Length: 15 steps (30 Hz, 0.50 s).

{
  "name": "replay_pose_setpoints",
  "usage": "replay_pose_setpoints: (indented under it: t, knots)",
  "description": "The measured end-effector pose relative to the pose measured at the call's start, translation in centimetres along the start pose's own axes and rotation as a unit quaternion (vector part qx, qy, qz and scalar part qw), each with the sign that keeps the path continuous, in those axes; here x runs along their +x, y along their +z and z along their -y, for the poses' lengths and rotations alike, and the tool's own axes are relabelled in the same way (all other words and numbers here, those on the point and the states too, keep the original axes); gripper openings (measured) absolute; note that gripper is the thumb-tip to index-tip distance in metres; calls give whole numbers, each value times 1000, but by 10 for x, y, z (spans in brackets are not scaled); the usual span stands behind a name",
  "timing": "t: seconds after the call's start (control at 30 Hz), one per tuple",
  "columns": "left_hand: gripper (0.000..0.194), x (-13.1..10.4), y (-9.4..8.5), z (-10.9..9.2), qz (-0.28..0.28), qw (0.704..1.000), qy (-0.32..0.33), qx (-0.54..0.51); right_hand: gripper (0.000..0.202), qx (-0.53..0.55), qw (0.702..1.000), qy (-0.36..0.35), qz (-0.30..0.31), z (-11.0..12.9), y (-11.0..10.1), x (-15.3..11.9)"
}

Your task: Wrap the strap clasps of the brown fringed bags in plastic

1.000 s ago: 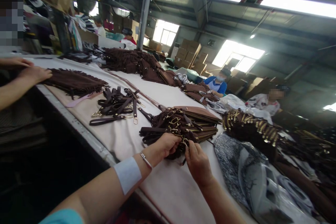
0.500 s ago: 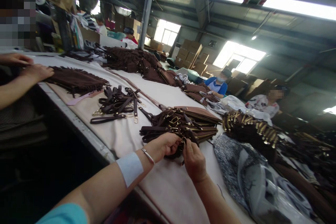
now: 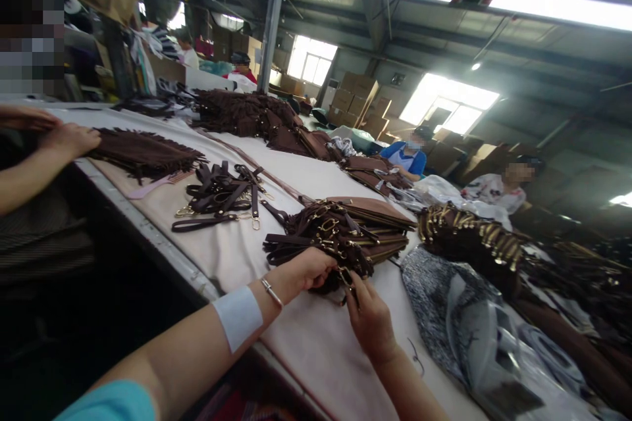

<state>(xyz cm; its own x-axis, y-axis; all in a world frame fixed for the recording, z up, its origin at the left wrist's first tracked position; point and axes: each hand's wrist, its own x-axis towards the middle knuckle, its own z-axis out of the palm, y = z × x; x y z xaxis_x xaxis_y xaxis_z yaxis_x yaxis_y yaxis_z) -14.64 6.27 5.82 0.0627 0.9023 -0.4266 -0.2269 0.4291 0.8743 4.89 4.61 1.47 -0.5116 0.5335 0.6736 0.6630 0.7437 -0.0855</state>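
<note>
My left hand (image 3: 316,268) is closed at the near edge of a stack of brown fringed bags (image 3: 372,220), its fingers curled beside a gold metal clasp (image 3: 344,273). On the right side of that clasp, my right hand (image 3: 368,309) pinches the clasp's lower end between thumb and fingers. Dark wrist straps with gold hooks lie over the stack. Left of the bags, a loose pile of dark straps (image 3: 217,191) rests on the pale cloth-covered table (image 3: 306,335). What lies under my left palm is hidden.
Another person's hands (image 3: 72,140) rest by a fringed brown piece (image 3: 148,150) at left, near a pink comb (image 3: 148,188). Brown bags (image 3: 247,112) are heaped behind. Plastic wrapping (image 3: 484,335) and gold-trimmed pieces (image 3: 469,237) lie at right. Two people work farther back.
My right hand has shifted slightly down and right, showing more of the gold clasp between my hands. My left hand has moved slightly left.
</note>
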Motion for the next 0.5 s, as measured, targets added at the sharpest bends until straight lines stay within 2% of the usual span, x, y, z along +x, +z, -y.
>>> replay_pose_setpoints:
  t: [0.13,0.23,0.3,0.37,0.43,0.5]
  knots:
    - [6,-11,-16,16,-70,979,144,128,31,60,995,81,13,-12,-12,-17]
    - [17,-15,-17,28,-82,954,212,197,29,46,993,110,13,-25,-13,-26]
    - [22,-15,-11,33,-101,920,269,265,28,35,993,116,13,-30,-10,-30]
    - [24,-14,-3,37,-131,865,329,356,27,38,992,121,21,-33,-6,-31]
    - [24,-12,5,37,-152,813,362,429,26,50,990,126,27,-32,-4,-31]
    - [23,-9,9,37,-158,796,364,457,25,60,989,131,24,-29,-4,-30]
